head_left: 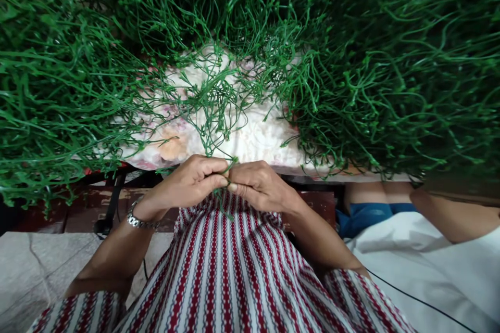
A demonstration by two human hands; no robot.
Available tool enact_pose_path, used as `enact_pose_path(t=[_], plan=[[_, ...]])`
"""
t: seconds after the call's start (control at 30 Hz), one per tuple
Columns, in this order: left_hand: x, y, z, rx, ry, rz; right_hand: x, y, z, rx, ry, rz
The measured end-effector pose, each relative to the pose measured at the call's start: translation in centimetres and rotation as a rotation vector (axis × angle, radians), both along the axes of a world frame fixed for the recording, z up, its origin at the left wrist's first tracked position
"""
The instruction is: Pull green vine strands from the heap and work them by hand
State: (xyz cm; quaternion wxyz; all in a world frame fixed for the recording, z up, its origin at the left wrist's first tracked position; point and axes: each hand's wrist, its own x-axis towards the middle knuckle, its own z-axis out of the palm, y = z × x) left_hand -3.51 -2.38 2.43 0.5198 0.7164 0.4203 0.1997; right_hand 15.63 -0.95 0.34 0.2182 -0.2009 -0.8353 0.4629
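Note:
My left hand point(197, 181), with a metal watch point(142, 218) on its wrist, pinches a thin green stem between thumb and forefinger. Thumb to thumb with it, my right hand point(260, 184) pinches the same branching green stem point(209, 140), close to my lap. A short end of that piece hangs below my fingers, while its forked part spreads away over the pale flowered cloth point(258, 135). The exact point where the fingers grip is hidden. Both hands are just in front of the table edge.
Large tangled heaps of green stems lie at the left point(50, 93) and right point(375, 88), joining along the back. Another person in a white garment point(429, 270) sits close on my right. A dark cable point(422, 299) crosses there.

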Motion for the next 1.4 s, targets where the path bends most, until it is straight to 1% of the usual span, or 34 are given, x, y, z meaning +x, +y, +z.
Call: enact_pose_path(t=[0.1,0.2,0.3,0.4,0.47,0.57,0.63,0.77,0.83,0.97,1.1,1.17,1.2,1.27,1.33,1.4], plan=[[-0.1,0.2,-0.1,-0.125,-0.167,-0.047,0.0,0.5,-0.3,-0.290,0.199,0.134],[0.1,0.0,-0.8,-0.233,-0.378,-0.031,-0.3,0.6,-0.8,-0.483,0.375,0.186],[0.4,-0.6,-1.6,-0.351,-0.602,0.034,-0.6,0.4,-1.4,-0.591,0.483,0.163],[0.8,-1.2,-2.2,-0.406,-0.743,0.122,-0.9,0.1,-1.8,-0.627,0.515,0.118],[1.0,-1.5,-2.4,-0.389,-0.772,0.168,-1.0,-0.1,-1.9,-0.612,0.521,0.090],[0.8,-1.7,-2.4,-0.334,-0.720,0.194,-0.9,-0.2,-1.9,-0.562,0.492,0.048],[0.5,-1.5,-2.3,-0.278,-0.621,0.219,-0.8,-0.2,-1.9,-0.524,0.433,0.006],[-0.2,-0.9,-1.8,-0.194,-0.347,0.227,-0.6,-0.2,-1.6,-0.446,0.264,-0.072],[-0.3,-0.7,-1.5,-0.213,-0.283,0.213,-0.5,-0.2,-1.4,-0.445,0.220,-0.097],[-0.2,-0.6,-1.3,-0.265,-0.278,0.196,-0.5,-0.2,-1.1,-0.491,0.209,-0.149],[-0.3,-0.5,-1.8,-0.317,-0.299,0.186,-0.6,-0.4,-1.1,-0.595,0.228,-0.117],[-0.5,-0.4,-2.1,-0.373,-0.313,0.163,-0.7,-0.4,-1.2,-0.596,0.236,-0.103],[-0.6,-0.4,-2.2,-0.402,-0.320,0.156,-0.8,-0.5,-1.2,-0.565,0.231,-0.106],[-0.6,-0.3,-2.2,-0.427,-0.325,0.163,-0.8,-0.6,-1.2,-0.439,0.202,-0.149],[-0.5,-0.2,-2.1,-0.388,-0.279,0.180,-0.7,-0.7,-1.2,-0.266,0.145,-0.209],[-0.3,-0.2,-1.7,-0.313,-0.171,0.174,-0.6,-0.7,-1.1,-0.125,0.084,-0.231]])
